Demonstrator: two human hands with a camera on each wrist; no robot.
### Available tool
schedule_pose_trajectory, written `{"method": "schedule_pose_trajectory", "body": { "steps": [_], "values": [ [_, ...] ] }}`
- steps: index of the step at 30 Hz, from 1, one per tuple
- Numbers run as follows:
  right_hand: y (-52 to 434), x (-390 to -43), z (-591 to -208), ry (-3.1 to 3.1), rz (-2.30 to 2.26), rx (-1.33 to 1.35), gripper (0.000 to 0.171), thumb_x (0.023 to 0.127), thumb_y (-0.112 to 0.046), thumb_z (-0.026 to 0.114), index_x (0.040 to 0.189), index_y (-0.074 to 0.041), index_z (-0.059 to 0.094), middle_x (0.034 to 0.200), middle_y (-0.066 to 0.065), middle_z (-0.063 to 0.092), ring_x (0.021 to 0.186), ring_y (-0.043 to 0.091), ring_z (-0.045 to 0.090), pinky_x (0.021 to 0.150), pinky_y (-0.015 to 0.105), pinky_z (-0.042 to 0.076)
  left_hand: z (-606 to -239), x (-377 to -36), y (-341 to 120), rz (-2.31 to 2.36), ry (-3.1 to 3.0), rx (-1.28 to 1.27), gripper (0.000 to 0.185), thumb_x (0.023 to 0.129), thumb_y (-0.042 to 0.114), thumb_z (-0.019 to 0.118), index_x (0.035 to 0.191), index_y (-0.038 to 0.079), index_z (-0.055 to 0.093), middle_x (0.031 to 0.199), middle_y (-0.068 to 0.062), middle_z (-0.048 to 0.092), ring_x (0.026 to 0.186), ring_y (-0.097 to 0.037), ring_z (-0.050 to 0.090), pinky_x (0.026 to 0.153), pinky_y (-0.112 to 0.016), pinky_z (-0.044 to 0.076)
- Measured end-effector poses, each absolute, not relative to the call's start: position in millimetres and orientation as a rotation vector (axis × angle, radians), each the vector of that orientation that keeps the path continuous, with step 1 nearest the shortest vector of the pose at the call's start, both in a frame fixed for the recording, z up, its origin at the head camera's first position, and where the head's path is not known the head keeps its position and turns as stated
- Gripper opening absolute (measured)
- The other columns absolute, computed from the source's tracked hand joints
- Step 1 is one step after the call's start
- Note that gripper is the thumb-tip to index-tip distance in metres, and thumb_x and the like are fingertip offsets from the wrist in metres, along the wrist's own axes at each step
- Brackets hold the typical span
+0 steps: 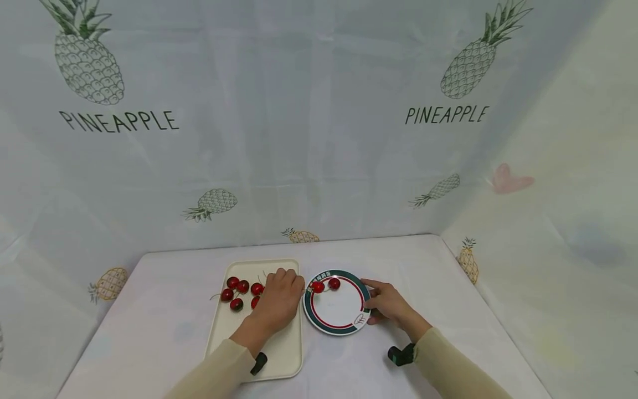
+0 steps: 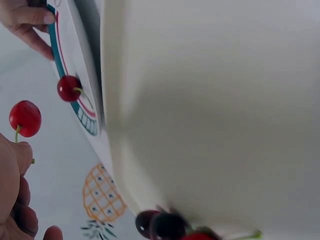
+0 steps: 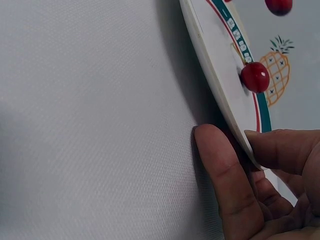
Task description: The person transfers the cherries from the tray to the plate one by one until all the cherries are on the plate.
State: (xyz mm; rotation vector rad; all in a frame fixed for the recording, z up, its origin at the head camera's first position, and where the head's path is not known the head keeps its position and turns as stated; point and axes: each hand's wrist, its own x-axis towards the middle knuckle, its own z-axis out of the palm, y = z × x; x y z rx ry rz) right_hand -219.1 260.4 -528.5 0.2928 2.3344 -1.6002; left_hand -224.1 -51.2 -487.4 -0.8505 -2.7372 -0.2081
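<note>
1. Our left hand (image 1: pixel 279 302) pinches the green stem of a cherry (image 1: pixel 318 287); in the left wrist view the red fruit (image 2: pixel 25 118) hangs off the fingertips (image 2: pixel 15 155), so the grip is clamped on that stem.
2. That held cherry sits at about 10 o'clock over the round plate (image 1: pixel 344 327), just inside the rim.
3. Our right hand (image 1: pixel 391 303) grips the plate's rim at about 3 o'clock; the right wrist view shows the thumb (image 3: pixel 225 185) below the edge and a finger on top, so this grip is closed on the plate (image 3: pixel 220 75).
4. A second cherry (image 1: pixel 334 284) lies on the plate at about 12 o'clock, just beside the held one; the right wrist view shows it (image 3: pixel 255 77) against the green and red bands.
5. The plate is white with a dark green outer band, a thin red ring and a small leaf mark at about 5 o'clock.
6. At 9 o'clock from the plate, touching or almost touching it, lies a cream rectangular tray (image 1: pixel 279 354); our left hand rests over it.
7. On the tray's far half lies a cluster of cherries (image 1: pixel 238 291), at 9 o'clock from the left hand.
8. Everything stands on a counter (image 1: pixel 438 288) under a white cloth, with a pineapple-printed backdrop (image 1: pixel 299 138) behind.
</note>
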Motion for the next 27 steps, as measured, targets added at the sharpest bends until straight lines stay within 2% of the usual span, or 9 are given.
{"method": "schedule_pose_trajectory", "body": {
  "steps": [14,17,20,27],
  "values": [
    [260,-217,-527,2.340,-1.588,0.280,0.070,0.092,-0.001,0.076,0.156,-0.017,0.052,0.115,0.016,0.063,0.069,0.027,0.069,0.062,0.038,0.062,-496,-236,2,-0.098,-2.819,-0.898,0.027,0.106,0.028,0.064,0.127,0.011,0.062,0.108,-0.002,0.057,0.102,-0.020,0.045,0.092,-0.038,0.043],
    [259,-217,-527,2.341,-1.586,0.280,0.070,0.092,-0.001,0.076,0.156,-0.017,0.052,0.115,0.016,0.063,0.069,0.026,0.069,0.062,0.038,0.062,-500,-239,10,-0.101,-2.839,-0.885,0.032,0.103,0.028,0.068,0.130,0.012,0.062,0.111,-0.002,0.058,0.104,-0.020,0.045,0.094,-0.038,0.044],
    [259,-217,-526,2.342,-1.589,0.283,0.070,0.092,-0.001,0.076,0.156,-0.016,0.052,0.116,0.017,0.063,0.070,0.027,0.069,0.062,0.039,0.062,-504,-242,16,-0.087,-2.849,-0.878,0.034,0.102,0.028,0.070,0.131,0.012,0.063,0.111,-0.002,0.059,0.104,-0.020,0.046,0.095,-0.038,0.044],
    [260,-217,-527,2.338,-1.596,0.299,0.071,0.092,-0.002,0.076,0.156,-0.016,0.052,0.117,0.017,0.063,0.071,0.027,0.070,0.062,0.039,0.062,-515,-245,26,0.002,-2.814,-0.920,0.025,0.104,0.028,0.065,0.124,0.013,0.065,0.108,-0.002,0.059,0.102,-0.020,0.047,0.094,-0.039,0.044]
  ]
}}
